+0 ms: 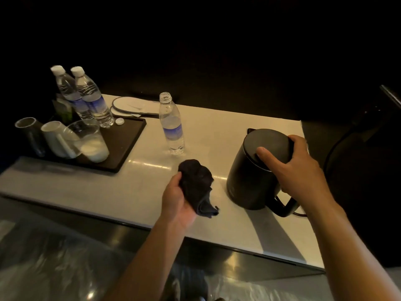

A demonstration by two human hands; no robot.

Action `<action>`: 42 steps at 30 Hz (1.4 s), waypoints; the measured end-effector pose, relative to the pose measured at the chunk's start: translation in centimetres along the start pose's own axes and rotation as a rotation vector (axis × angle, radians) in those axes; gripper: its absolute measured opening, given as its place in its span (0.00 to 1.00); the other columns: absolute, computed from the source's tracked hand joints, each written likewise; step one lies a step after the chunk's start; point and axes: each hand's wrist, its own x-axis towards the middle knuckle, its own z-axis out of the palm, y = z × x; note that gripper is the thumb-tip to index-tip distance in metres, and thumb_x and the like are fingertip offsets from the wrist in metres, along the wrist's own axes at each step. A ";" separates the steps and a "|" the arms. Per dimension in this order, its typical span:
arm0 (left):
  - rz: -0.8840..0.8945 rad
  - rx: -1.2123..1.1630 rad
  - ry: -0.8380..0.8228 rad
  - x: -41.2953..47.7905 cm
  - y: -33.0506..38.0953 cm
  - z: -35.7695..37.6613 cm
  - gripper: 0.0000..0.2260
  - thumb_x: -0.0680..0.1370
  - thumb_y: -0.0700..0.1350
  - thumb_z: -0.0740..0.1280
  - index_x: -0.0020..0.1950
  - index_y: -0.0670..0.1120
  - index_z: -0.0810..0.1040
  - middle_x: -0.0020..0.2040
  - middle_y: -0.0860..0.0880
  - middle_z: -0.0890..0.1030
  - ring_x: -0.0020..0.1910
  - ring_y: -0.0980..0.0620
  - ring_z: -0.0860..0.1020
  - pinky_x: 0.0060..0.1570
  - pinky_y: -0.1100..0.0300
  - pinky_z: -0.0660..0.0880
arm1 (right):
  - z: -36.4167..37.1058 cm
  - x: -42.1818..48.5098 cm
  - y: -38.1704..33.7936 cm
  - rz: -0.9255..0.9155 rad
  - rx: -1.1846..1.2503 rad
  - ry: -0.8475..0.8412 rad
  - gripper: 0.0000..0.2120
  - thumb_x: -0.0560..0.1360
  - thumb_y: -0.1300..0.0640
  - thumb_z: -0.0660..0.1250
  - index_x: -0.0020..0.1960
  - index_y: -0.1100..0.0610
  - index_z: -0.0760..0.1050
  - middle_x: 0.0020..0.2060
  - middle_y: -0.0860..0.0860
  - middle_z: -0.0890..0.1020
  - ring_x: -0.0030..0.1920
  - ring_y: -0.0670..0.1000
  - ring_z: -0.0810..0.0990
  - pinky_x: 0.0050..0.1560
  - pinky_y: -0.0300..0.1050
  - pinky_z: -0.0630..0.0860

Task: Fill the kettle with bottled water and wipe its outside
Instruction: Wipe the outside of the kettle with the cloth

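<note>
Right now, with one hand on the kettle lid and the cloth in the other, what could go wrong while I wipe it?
1. The uncapped bottle stands just beyond the cloth in your left hand; a wide wiping sweep could tip it.
2. Your right hand only presses on the kettle lid, so a firm wipe might slide the kettle toward the counter edge.
</note>
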 end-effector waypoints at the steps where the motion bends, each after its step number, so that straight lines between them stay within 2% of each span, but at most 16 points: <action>1: 0.054 0.031 -0.001 0.2 1.2 -0.8 0.19 0.84 0.54 0.59 0.69 0.47 0.79 0.60 0.40 0.86 0.58 0.40 0.84 0.52 0.46 0.80 | -0.1 0.0 0.1 -0.001 -0.004 0.000 0.49 0.63 0.17 0.58 0.76 0.44 0.58 0.59 0.48 0.74 0.48 0.60 0.82 0.45 0.56 0.83; 4: 0.209 0.265 0.155 0.7 4.7 -3.1 0.11 0.81 0.57 0.64 0.59 0.55 0.80 0.56 0.44 0.86 0.56 0.43 0.83 0.55 0.45 0.80 | 0.0 0.0 0.1 0.000 -0.007 -0.004 0.48 0.64 0.18 0.59 0.75 0.43 0.58 0.58 0.47 0.74 0.47 0.60 0.82 0.44 0.56 0.83; 7: 0.550 0.800 0.296 1.7 7.0 -4.7 0.12 0.83 0.56 0.59 0.45 0.53 0.78 0.46 0.48 0.81 0.51 0.45 0.80 0.44 0.54 0.73 | 0.0 0.1 0.2 -0.004 -0.001 0.005 0.47 0.63 0.18 0.59 0.74 0.43 0.58 0.57 0.47 0.73 0.47 0.60 0.82 0.43 0.55 0.83; 9: 0.726 1.203 0.306 3.7 7.7 -6.0 0.16 0.85 0.52 0.56 0.41 0.50 0.75 0.44 0.48 0.80 0.52 0.42 0.80 0.50 0.49 0.73 | 0.1 0.2 0.2 -0.006 -0.008 0.010 0.47 0.64 0.18 0.60 0.74 0.43 0.59 0.57 0.47 0.73 0.46 0.60 0.82 0.42 0.54 0.82; 10: 0.751 1.461 0.301 4.9 7.9 -6.7 0.16 0.85 0.50 0.54 0.44 0.50 0.76 0.49 0.46 0.82 0.58 0.41 0.79 0.60 0.42 0.72 | 0.2 0.3 0.2 -0.003 -0.009 0.011 0.46 0.64 0.19 0.60 0.74 0.43 0.59 0.57 0.47 0.73 0.46 0.60 0.82 0.41 0.54 0.82; 11: 0.706 1.719 0.291 6.1 7.8 -7.4 0.16 0.86 0.50 0.52 0.52 0.50 0.78 0.62 0.44 0.81 0.68 0.40 0.75 0.70 0.38 0.67 | 0.2 0.3 0.2 0.000 -0.007 0.013 0.45 0.65 0.20 0.61 0.74 0.42 0.59 0.57 0.47 0.73 0.47 0.60 0.82 0.41 0.54 0.82; 12: 0.647 1.898 0.275 7.1 7.6 -8.1 0.18 0.86 0.51 0.50 0.67 0.50 0.76 0.75 0.43 0.73 0.78 0.40 0.65 0.77 0.37 0.58 | 0.2 0.3 0.2 0.001 -0.002 0.016 0.43 0.66 0.20 0.62 0.73 0.42 0.59 0.57 0.47 0.73 0.47 0.60 0.82 0.41 0.54 0.82; 13: 0.617 1.976 0.246 7.9 7.4 -8.5 0.22 0.85 0.53 0.48 0.78 0.51 0.66 0.82 0.45 0.63 0.83 0.42 0.55 0.79 0.39 0.50 | 0.2 0.3 0.3 0.003 0.005 0.017 0.43 0.67 0.21 0.63 0.73 0.42 0.59 0.57 0.47 0.73 0.47 0.60 0.82 0.40 0.53 0.82; 15: 0.622 2.009 0.208 9.0 7.5 -8.9 0.29 0.83 0.59 0.46 0.84 0.53 0.51 0.86 0.47 0.51 0.84 0.44 0.46 0.79 0.41 0.42 | 0.2 0.3 0.3 0.008 0.016 0.014 0.42 0.66 0.21 0.64 0.72 0.41 0.59 0.57 0.46 0.74 0.47 0.59 0.82 0.39 0.52 0.82; 20: 0.533 2.106 0.156 11.7 9.6 -8.5 0.37 0.78 0.68 0.46 0.84 0.56 0.41 0.86 0.47 0.41 0.84 0.46 0.38 0.78 0.41 0.36 | 0.1 0.2 0.1 0.015 0.036 0.007 0.42 0.65 0.21 0.64 0.72 0.40 0.60 0.57 0.46 0.73 0.48 0.58 0.81 0.42 0.56 0.84; 28: 0.674 2.156 0.178 12.8 10.6 -8.5 0.37 0.79 0.68 0.44 0.84 0.54 0.44 0.86 0.46 0.45 0.84 0.46 0.42 0.81 0.42 0.40 | -0.5 0.6 0.3 0.002 0.045 -0.047 0.47 0.63 0.24 0.66 0.76 0.42 0.60 0.59 0.46 0.71 0.54 0.57 0.78 0.47 0.60 0.84; 30: 0.693 2.154 0.162 12.9 10.6 -8.8 0.37 0.79 0.69 0.44 0.84 0.54 0.44 0.86 0.46 0.45 0.84 0.46 0.42 0.81 0.43 0.40 | -0.6 0.8 0.5 -0.004 0.037 -0.066 0.47 0.62 0.24 0.66 0.76 0.41 0.60 0.60 0.47 0.71 0.52 0.56 0.79 0.42 0.54 0.84; 33: 0.710 2.151 0.136 13.1 10.8 -9.0 0.37 0.79 0.69 0.44 0.84 0.54 0.44 0.86 0.47 0.45 0.84 0.46 0.42 0.81 0.43 0.40 | -0.8 1.2 0.7 -0.023 0.024 -0.085 0.45 0.63 0.22 0.66 0.74 0.38 0.60 0.59 0.47 0.72 0.45 0.52 0.80 0.27 0.36 0.77; 37: 0.731 2.149 0.114 13.0 10.9 -9.0 0.36 0.80 0.68 0.45 0.85 0.53 0.44 0.86 0.47 0.45 0.84 0.46 0.42 0.81 0.42 0.41 | -1.2 1.6 0.8 -0.036 0.031 -0.100 0.46 0.60 0.17 0.65 0.73 0.34 0.60 0.56 0.43 0.73 0.39 0.52 0.82 0.25 0.32 0.75; 39: 0.729 2.149 0.104 12.9 11.0 -9.0 0.36 0.80 0.68 0.46 0.85 0.53 0.44 0.86 0.46 0.45 0.84 0.46 0.42 0.81 0.42 0.41 | -1.4 1.8 0.9 -0.055 0.037 -0.112 0.45 0.59 0.16 0.65 0.72 0.30 0.60 0.57 0.42 0.71 0.39 0.51 0.81 0.26 0.32 0.76; 42: 0.722 2.150 0.074 12.6 11.3 -8.9 0.36 0.81 0.67 0.47 0.85 0.52 0.45 0.86 0.46 0.45 0.84 0.46 0.42 0.81 0.41 0.42 | -1.9 1.9 0.9 -0.071 0.035 -0.135 0.36 0.59 0.16 0.65 0.64 0.16 0.57 0.59 0.43 0.70 0.40 0.52 0.82 0.28 0.33 0.77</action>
